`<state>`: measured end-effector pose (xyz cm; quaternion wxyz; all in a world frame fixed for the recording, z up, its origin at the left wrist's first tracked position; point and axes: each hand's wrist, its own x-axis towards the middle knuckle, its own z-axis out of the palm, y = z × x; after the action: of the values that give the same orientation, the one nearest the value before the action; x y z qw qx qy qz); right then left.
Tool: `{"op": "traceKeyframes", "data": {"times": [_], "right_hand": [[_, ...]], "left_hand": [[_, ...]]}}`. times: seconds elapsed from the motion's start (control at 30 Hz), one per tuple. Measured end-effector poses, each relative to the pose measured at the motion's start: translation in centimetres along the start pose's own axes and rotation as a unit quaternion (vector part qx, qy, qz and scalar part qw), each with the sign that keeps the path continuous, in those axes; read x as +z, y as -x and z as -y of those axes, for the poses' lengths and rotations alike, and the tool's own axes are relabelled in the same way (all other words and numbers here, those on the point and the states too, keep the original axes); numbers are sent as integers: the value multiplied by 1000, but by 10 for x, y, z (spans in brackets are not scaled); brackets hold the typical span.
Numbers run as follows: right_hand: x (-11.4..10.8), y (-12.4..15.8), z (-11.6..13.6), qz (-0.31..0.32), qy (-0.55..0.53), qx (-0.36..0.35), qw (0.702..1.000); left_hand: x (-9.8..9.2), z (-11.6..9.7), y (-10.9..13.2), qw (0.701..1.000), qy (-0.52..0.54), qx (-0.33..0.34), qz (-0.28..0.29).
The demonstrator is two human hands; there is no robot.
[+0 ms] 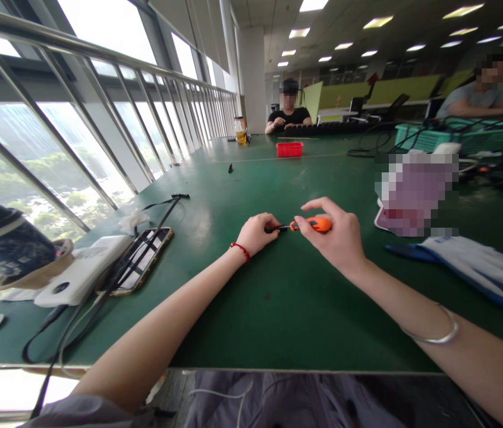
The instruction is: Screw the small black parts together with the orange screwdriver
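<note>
Head view, looking down your arms: your left hand (258, 233) is curled into a loose fist at the middle of the green table (278, 309), fingers closed on a small black part (270, 229); it is too small to tell what it is, perhaps a clip or a plug. Your right hand (338, 238) sits just beside it, thumb and fingers pinched round the orange handle of a screwdriver (318, 224), index finger lifted above; the shaft points left and its tip meets the black part, so both hands join at that spot, just above the tabletop. A red cord (240, 249) circles your left wrist; a silver bangle (434, 333) hangs on your right forearm.

To your left, near the railing, lies a phone (142, 261) face up with a black cable (162, 217) running across it; a white power bank (84, 273) lies just beside the phone; a dark cup (6, 241) lies tilted past that. To your right, a pair of white and blue gloves (470, 264) lies flat, well apart from your hands. Farther up the table stands a red box (289, 149), and a bottle (240, 131) of yellow liquid stands beyond it; a person in black (288, 113) sits at the far end; another person (478, 98) sits at the far right behind a green basket (421, 138).
</note>
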<state>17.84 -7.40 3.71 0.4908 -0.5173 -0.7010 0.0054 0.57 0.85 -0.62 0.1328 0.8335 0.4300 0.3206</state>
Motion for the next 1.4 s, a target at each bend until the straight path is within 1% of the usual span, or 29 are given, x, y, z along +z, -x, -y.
{"op": "traceKeyframes", "data": {"times": [0.1,0.23,0.3,0.37,0.43,0.5,0.57,0.63,0.7,0.77,0.83,0.9,0.97,1.03,1.1,1.2,1.27,1.33,1.4], "right_hand": [[0,1,-1,2,-8,-16,1000],[1,2,0,-30,-25,-57,998],[1,2,1,-23,-22,-40,999],[0,2,1,3,-14,-9,1000],[0,1,1,27,-14,-8,1000],[1,1,0,25,-19,-39,999],[1,1,0,3,-27,-79,996],[0,1,1,-21,-32,-97,994],[-2,2,4,-14,-19,-74,997],[-3,2,7,19,8,-25,999],[-4,2,8,48,17,-3,999],[-3,3,7,36,5,-19,999],[-2,2,6,0,-11,-52,999],[-1,2,4,-24,-18,-66,997],[-2,1,4,-9,-13,-53,998],[-2,2,4,43,-4,-20,999],[-1,3,4,53,0,-22,998],[0,3,3,27,2,-41,999],[0,2,3,-14,-3,-72,997]], "left_hand": [[0,0,0,1000,3,0,0],[1,1,0,1000,5,3,0],[1,1,0,1000,5,4,-3],[2,2,0,1000,5,6,-6],[2,2,0,1000,7,9,-7],[1,1,0,1000,6,8,-6],[1,1,0,1000,3,5,-5],[0,0,0,1000,3,3,-4],[0,-1,0,1000,2,6,-5],[0,-1,0,1000,-3,7,-5],[0,-1,1,1000,-11,4,-7],[0,-1,1,1000,-12,2,-8],[0,-1,0,1000,-7,2,-6],[0,-2,1,1000,-4,2,-3],[0,-2,1,1000,-1,2,-1],[0,-2,1,1000,0,3,-3],[0,-1,1,1000,-3,5,-6],[1,-1,0,1000,-5,4,-7],[1,0,0,1000,-3,5,-5]]}}
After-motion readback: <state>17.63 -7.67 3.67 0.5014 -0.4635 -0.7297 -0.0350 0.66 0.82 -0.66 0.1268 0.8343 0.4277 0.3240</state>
